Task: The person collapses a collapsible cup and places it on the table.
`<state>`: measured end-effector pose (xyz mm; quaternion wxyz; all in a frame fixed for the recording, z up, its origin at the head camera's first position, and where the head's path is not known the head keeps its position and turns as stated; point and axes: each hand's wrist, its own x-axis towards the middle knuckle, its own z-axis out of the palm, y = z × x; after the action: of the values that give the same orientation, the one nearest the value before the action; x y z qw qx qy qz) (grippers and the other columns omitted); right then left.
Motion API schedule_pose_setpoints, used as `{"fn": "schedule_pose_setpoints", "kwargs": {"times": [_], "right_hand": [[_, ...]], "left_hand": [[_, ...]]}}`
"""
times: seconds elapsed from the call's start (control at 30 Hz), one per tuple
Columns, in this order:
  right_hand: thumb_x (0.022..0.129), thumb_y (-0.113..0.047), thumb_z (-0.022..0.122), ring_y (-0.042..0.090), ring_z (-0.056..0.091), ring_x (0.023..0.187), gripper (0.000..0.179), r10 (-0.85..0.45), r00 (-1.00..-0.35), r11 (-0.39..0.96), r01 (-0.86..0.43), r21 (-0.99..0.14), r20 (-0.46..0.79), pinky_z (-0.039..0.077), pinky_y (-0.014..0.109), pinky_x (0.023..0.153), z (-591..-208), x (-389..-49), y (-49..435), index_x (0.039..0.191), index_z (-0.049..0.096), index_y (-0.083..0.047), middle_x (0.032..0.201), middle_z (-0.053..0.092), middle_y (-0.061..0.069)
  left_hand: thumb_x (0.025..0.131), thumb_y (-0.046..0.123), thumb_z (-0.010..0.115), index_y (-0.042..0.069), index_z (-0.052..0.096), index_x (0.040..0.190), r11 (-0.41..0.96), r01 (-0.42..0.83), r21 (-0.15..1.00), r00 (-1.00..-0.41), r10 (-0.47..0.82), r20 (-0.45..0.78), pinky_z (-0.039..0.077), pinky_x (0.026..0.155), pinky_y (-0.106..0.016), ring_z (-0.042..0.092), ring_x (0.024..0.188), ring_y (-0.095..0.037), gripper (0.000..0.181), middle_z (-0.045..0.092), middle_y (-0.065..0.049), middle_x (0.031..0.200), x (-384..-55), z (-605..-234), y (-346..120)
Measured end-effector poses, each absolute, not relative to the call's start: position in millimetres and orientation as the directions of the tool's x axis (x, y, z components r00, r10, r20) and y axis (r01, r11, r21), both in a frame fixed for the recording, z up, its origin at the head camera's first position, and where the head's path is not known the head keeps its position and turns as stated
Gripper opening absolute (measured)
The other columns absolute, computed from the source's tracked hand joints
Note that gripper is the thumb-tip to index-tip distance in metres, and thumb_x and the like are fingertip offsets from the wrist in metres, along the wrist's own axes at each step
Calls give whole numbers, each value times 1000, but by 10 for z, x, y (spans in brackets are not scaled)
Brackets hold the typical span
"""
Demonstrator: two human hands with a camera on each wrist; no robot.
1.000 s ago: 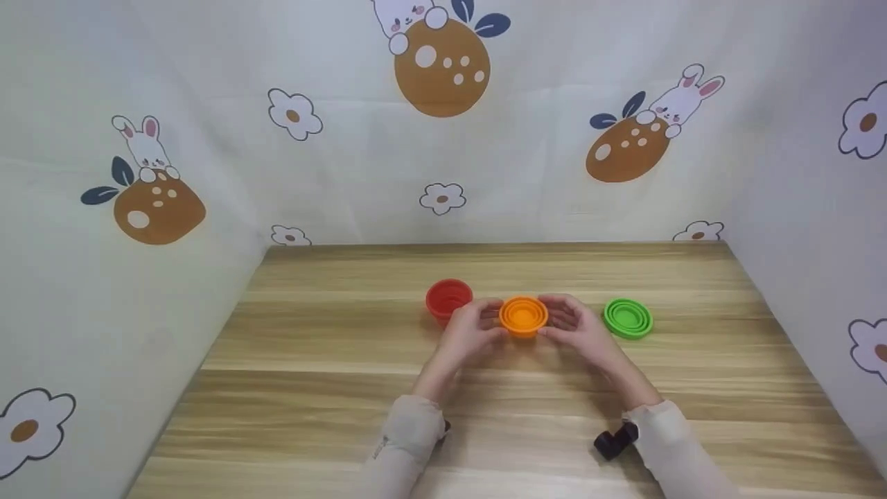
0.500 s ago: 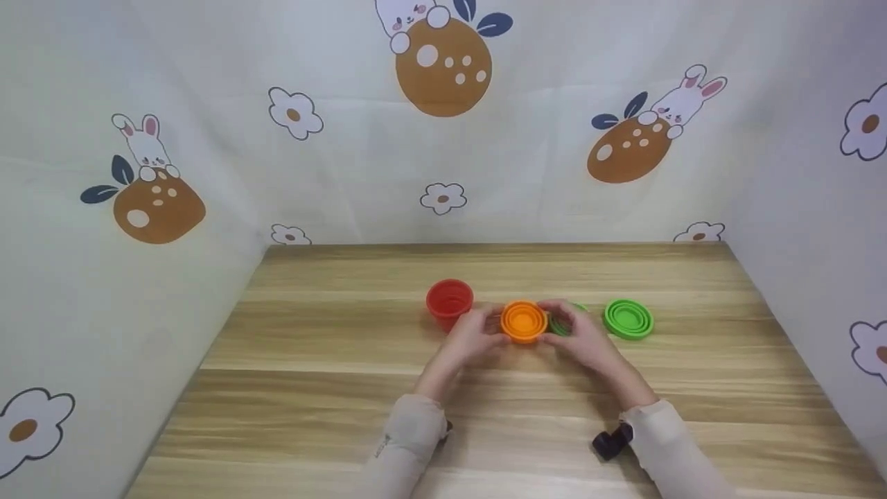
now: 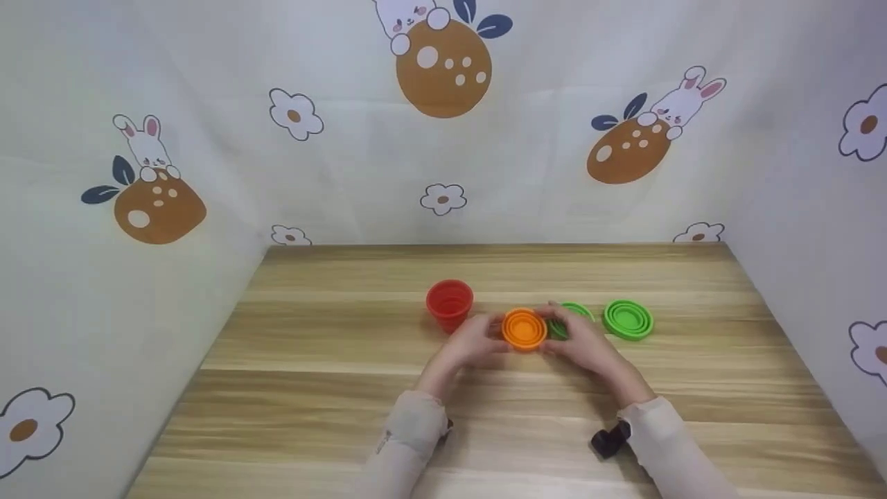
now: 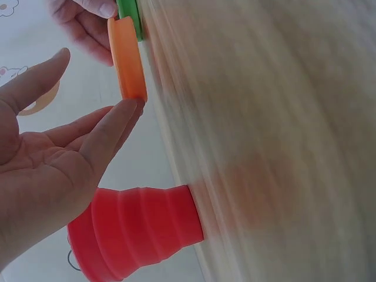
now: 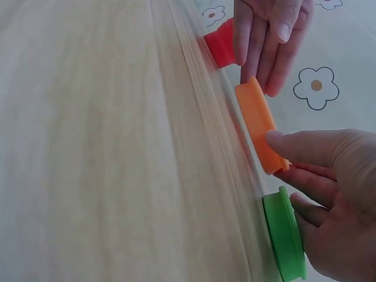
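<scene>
A collapsed orange folding cup (image 3: 524, 329) is between my two hands, just above the table in the wrist views. My right hand (image 3: 585, 339) pinches its rim, thumb (image 5: 299, 147) on one side and fingers beneath. On the other side my left hand (image 3: 471, 341) touches the cup with straight fingertips (image 4: 132, 108), the thumb held apart. A red folding cup (image 3: 450, 305) stands extended beside the left hand. Close behind the right fingers lies a flattened green folding cup (image 5: 285, 238), partly hidden in the head view. Another flattened green cup (image 3: 628, 319) lies farther right.
All this takes place on a wood-grain table (image 3: 291, 402). Patterned cloth (image 3: 346, 173) surrounds its back and sides. A black device (image 3: 610, 441) sits at the right wrist.
The orange cup has come lower and nearer in the head view, both hands moving with it. The green cup behind the right hand has come into sight. The red cup stays put.
</scene>
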<state>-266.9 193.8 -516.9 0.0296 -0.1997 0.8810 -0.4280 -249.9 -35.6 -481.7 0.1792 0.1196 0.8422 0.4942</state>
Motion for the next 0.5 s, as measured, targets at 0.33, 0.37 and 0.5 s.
{"fn": "schedule_pose_setpoints", "kwargs": {"times": [0.33,0.37,0.5], "right_hand": [[82,-8,77,44,35,144,58,-394,-914,592,-335,-733,99,24,62,119,-5164,-2684,1936,136,58,-5,149,48,22],[82,-8,77,44,35,144,58,-391,-915,590,-330,-737,96,24,62,120,-5164,-2683,1939,136,58,-5,149,48,22],[82,-9,78,44,36,144,58,-373,-923,592,-314,-742,94,24,61,120,-5159,-2680,1955,136,58,-6,148,50,22]], "left_hand": [[88,5,72,-1,47,144,453,-27,891,-918,341,-201,41,115,-43,53,135,-29,61,54,-17,146,-2485,-4825,-374],[88,6,72,1,47,144,454,-32,890,-920,334,-203,41,116,-43,53,135,-29,62,53,-16,147,-2478,-4823,-380],[88,9,72,5,49,143,460,-19,888,-928,323,-187,40,116,-44,52,135,-29,60,53,-14,147,-2438,-4778,-413]]}}
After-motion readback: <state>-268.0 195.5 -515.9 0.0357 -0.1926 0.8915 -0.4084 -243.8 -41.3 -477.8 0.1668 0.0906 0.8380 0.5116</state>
